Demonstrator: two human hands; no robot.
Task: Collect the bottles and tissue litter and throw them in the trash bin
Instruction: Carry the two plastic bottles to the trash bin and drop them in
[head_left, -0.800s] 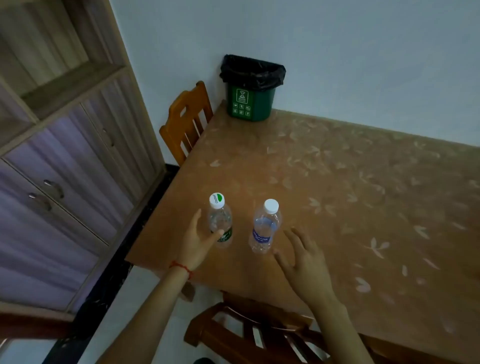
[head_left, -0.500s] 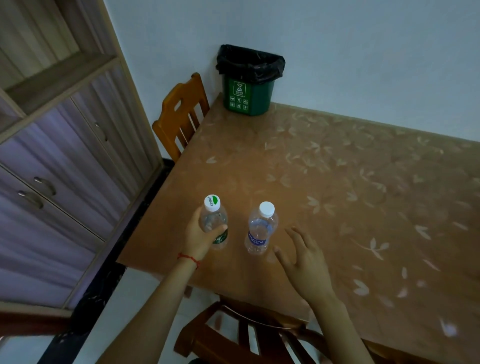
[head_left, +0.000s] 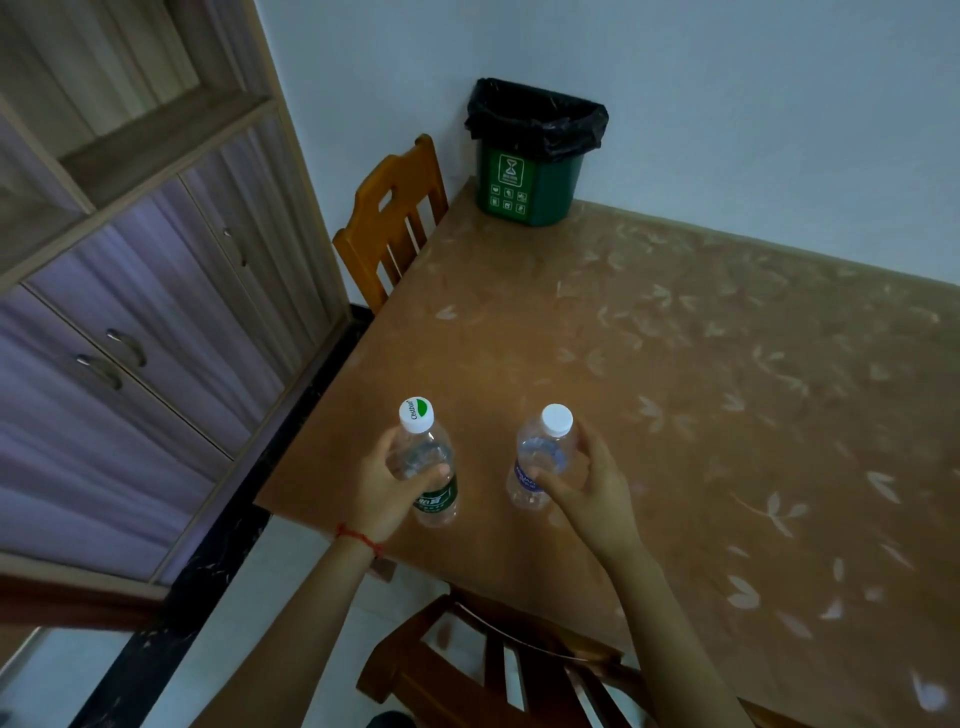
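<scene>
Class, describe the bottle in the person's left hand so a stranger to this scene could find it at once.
Start at the brown leaf-patterned table and go to its near left corner, where two clear bottles stand. It is the left one, the green-label bottle, held by the left hand. Its white cap carries a green mark; the blue-label bottle has a plain white cap.

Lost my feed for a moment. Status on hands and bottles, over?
Left hand grips green-label bottle. Right hand grips blue-label bottle. Both upright on table. Path to bin clear.
</scene>
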